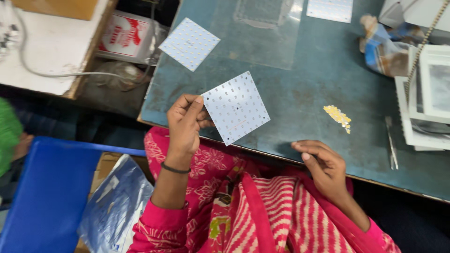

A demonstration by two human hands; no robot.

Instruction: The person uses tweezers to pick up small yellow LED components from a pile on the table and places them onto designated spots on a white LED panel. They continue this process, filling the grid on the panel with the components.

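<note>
Sitting at a worn teal table (pixel 300 93), near edge chipped and running diagonally past the lap. Left hand (pixel 185 124) has its fingers (pixel 190 110) pinched on the left corner of a square white LED board (pixel 236 108), held tilted like a diamond just over the table edge. Right hand (pixel 323 164) rests on the near edge, fingers loosely curled, holding nothing, well apart from the board.

Open room: bare tabletop between the two hands and out to mid-table. Small heap of yellow chips (pixel 338 115) right of centre, tweezers (pixel 391 143) just beyond it toward the right. Right edge crowded by a stack of white trays (pixel 429 98); contents can't tell. Crumpled blue-and-white bag (pixel 382 47) behind them.

Far side: second LED board (pixel 189 44) overhanging the left edge, third board (pixel 330 9) at the top edge, clear plastic sheet (pixel 267 28) between.

Off the table, left: blue chair (pixel 51 197), plastic bag (pixel 115 206) on the floor, red-and-white packet (pixel 124 37) in the gap, white bench (pixel 49 44) with a grey cable (pixel 61 74).
</note>
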